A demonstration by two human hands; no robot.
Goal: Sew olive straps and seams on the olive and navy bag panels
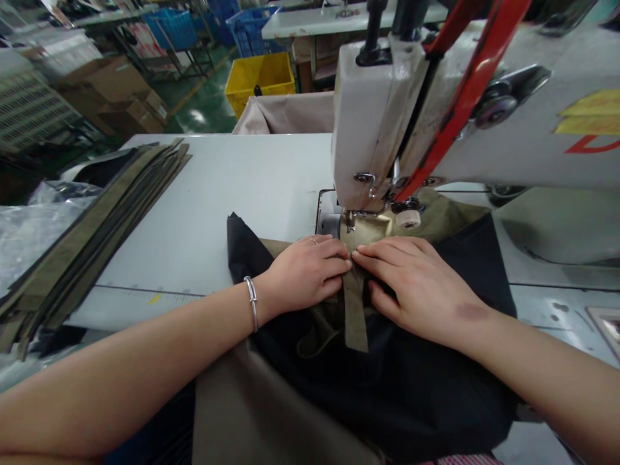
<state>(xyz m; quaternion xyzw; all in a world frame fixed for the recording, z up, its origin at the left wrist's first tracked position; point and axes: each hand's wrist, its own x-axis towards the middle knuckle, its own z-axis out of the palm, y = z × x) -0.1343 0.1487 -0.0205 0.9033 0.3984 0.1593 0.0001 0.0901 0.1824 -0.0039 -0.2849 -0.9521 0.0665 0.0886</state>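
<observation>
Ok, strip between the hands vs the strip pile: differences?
The strip is single; the pile holds many strips. The strip lies between the left hand and right hand; the pile lies left on the table, touched by neither. The strip shows only olive; the pile mixes olive and dark. Both show narrow olive cloth.

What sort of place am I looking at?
Probably a sewing workshop or garment factory: a sewing machine has cloth under it, fabric strips lie piled at left, and a yellow bin stands in the background.
</observation>
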